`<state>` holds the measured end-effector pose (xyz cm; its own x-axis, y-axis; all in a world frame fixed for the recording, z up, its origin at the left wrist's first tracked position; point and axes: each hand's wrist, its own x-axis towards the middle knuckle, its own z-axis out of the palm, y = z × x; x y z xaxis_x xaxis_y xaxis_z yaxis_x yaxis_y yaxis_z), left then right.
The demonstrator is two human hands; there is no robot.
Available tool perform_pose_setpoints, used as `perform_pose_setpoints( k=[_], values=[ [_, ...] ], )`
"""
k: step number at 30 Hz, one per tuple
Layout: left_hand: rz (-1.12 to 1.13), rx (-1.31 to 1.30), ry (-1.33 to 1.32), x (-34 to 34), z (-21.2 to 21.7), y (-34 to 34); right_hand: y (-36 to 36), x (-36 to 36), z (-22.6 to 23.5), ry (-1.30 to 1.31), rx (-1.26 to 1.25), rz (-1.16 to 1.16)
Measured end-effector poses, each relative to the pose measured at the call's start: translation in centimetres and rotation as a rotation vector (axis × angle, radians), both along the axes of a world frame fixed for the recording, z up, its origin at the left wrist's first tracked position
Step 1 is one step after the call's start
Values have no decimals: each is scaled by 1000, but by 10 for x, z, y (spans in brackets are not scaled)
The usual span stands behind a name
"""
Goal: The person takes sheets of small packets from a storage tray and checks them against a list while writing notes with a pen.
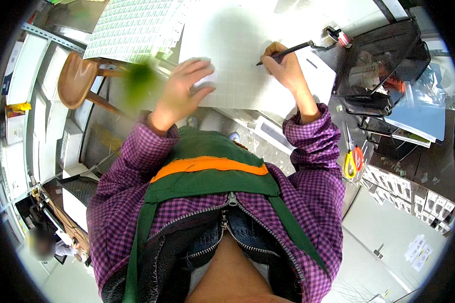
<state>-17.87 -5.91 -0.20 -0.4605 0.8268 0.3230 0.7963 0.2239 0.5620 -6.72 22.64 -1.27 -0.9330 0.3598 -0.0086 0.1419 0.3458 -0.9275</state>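
Observation:
My right hand (284,65) grips a black pen (293,49), its tip at or just over a large white sheet of paper (222,76) on the table. The far end of the pen meets a dark cord or arm leading to a small pen stand (332,36); I cannot tell exactly how they join. My left hand (183,91) is at the left edge of the sheet, fingers and thumb apart, holding nothing. Whether it touches the paper I cannot tell. Beyond it lies a sheet printed with rows of green labels (131,33).
A black mesh tray rack (379,55) stands on the right, with a blue folder (422,113) beside it. Scissors with yellow and red handles (350,164) hang nearer me. At left are a wooden chair (78,81), shelving (35,101) and, farther down, another person (65,247).

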Motion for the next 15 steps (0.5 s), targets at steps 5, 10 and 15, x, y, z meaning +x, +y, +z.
perform_pose_setpoints(
  k=[5, 10, 15],
  values=[
    [-17, 0, -38, 0, 5, 1, -7, 1, 9, 1, 118, 59],
    [-14, -16, -67, 0, 6, 1, -3, 0, 0, 45, 155, 6],
    [-10, -25, -74, -1, 6, 0, -2, 1, 4, 42, 184, 47]
  ],
)
